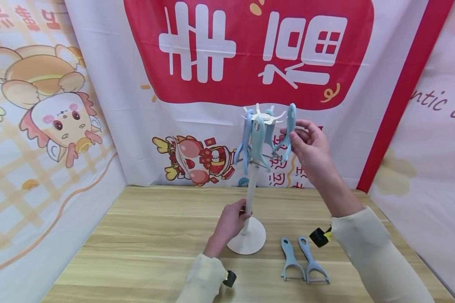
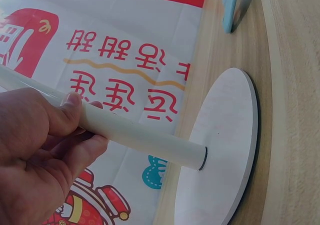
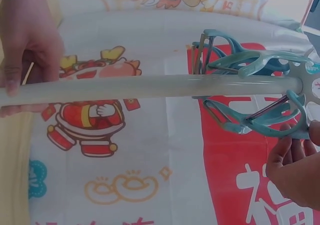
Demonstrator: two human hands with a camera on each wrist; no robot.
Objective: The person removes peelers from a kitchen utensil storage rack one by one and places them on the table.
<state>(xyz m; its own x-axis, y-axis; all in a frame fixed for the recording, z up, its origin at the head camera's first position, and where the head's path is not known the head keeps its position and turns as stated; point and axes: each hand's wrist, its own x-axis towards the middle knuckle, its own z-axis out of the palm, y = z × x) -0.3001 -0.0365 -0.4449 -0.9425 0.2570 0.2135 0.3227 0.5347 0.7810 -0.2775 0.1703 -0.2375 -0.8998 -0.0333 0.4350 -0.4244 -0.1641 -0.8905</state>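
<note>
A white stand with a slim pole (image 1: 252,185), a round base (image 1: 255,242) and a ring of hooks (image 1: 263,116) at its top stands upright on the table. My left hand (image 1: 231,221) grips the pole low down, thumb and fingers around it in the left wrist view. Up at the hooks, my right hand (image 1: 312,145) pinches a light blue peeler (image 1: 291,118) by its handle, on the ring's right side. Whether that peeler's hole is on a hook cannot be made out. Several other blue peelers (image 1: 258,136) hang from the ring, blades downward, partly overlapping.
Two more peelers, a light blue one (image 1: 288,251) and a bluer one (image 1: 308,254), lie side by side on the wooden table (image 1: 148,244), right of the base. Behind the stand hangs a printed red and white cloth (image 1: 197,94); further printed cloths flank the table.
</note>
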